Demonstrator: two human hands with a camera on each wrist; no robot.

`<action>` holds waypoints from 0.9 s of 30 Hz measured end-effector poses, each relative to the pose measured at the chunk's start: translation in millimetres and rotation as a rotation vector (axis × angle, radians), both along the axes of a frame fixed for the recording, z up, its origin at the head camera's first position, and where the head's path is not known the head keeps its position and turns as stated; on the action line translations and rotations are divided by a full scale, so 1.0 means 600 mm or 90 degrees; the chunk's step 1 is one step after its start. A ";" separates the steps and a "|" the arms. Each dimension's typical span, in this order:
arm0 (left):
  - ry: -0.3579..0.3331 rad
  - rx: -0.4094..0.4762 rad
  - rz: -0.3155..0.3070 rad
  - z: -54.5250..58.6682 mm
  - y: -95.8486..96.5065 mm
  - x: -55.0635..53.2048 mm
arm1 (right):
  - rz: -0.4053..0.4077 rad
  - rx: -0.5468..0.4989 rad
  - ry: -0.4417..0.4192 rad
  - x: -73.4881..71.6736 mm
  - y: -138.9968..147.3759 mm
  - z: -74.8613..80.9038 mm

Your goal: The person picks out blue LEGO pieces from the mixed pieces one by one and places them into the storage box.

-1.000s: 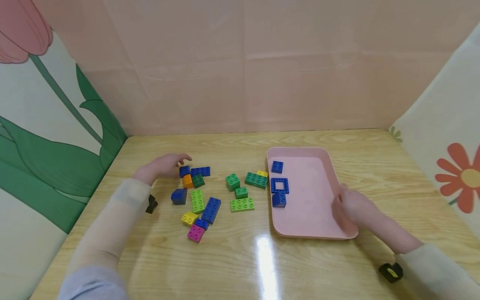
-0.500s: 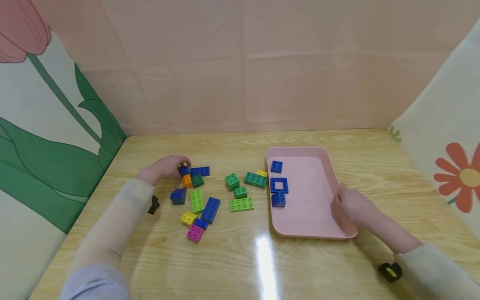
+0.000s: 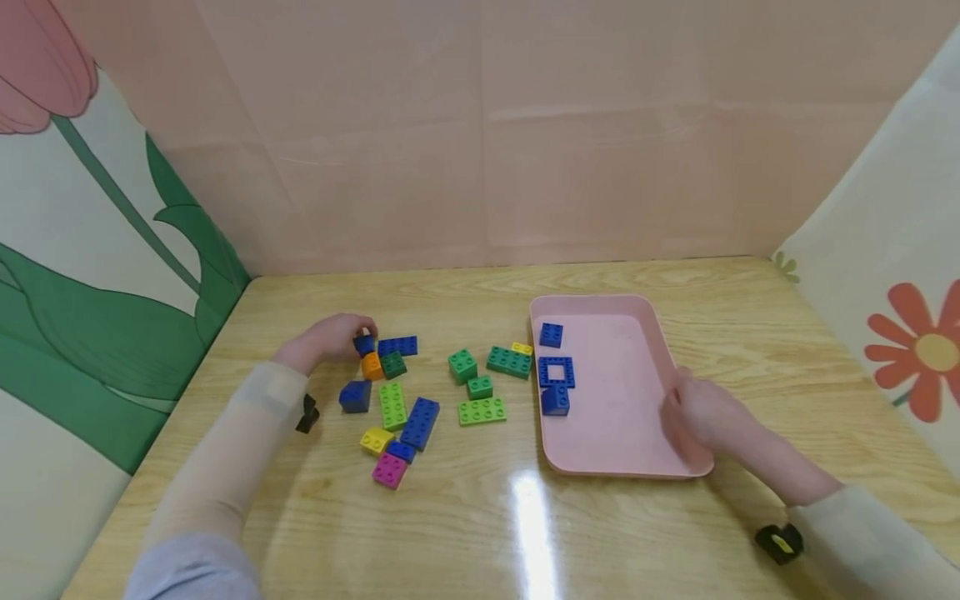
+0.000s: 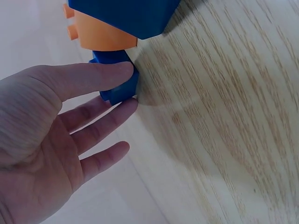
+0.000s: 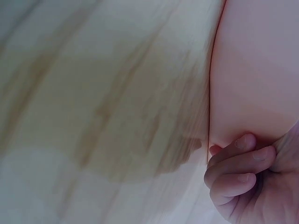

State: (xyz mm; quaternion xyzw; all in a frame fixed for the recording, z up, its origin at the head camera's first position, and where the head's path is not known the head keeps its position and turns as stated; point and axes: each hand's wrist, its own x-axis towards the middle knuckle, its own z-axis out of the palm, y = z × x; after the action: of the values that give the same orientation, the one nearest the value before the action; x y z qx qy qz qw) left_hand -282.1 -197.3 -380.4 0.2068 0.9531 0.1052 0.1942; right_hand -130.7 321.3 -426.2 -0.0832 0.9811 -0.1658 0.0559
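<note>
At the far left of the bricks, my left hand [image 3: 330, 337] pinches a small blue brick [image 4: 117, 77] between thumb and fingers. In the left wrist view the thumb lies across the brick's near face, and the last finger is off it. An orange brick [image 3: 372, 367] sits right beside it, with a larger blue sloped brick [image 3: 356, 397] nearer me. My right hand [image 3: 708, 410] grips the right rim of a pink tray [image 3: 615, 464], fingers curled at its wall. Inside the tray, along its left side, lie a blue square brick [image 3: 551, 335], a blue frame piece [image 3: 556, 372] and a blue sloped brick [image 3: 555, 400].
Loose bricks lie between my left hand and the tray, among them a blue plate [image 3: 420, 423], a lime plate [image 3: 482, 411], a green brick [image 3: 462, 366] and a pink brick [image 3: 390, 471]. A teal brick [image 3: 510, 362] lies close by the tray's left wall.
My left hand's fingers have closed onto the small blue brick, which now looks slightly tilted. My right hand stays on the tray's rim.
</note>
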 end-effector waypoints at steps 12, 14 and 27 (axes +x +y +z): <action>0.023 0.019 0.011 0.014 -0.001 0.000 | 0.006 0.005 0.007 -0.001 0.002 -0.001; 0.033 0.022 0.010 0.018 -0.001 -0.001 | 0.003 0.005 0.002 -0.001 0.001 -0.001; 0.084 0.050 -0.012 0.065 0.032 -0.003 | 0.007 0.002 0.000 -0.001 0.000 -0.001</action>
State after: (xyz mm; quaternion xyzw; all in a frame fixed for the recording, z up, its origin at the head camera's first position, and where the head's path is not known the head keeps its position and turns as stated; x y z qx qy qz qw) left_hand -284.2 -178.1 -341.6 0.2300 0.9570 0.1265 0.1235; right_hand -131.1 321.1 -426.6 -0.0882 0.9808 -0.1642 0.0566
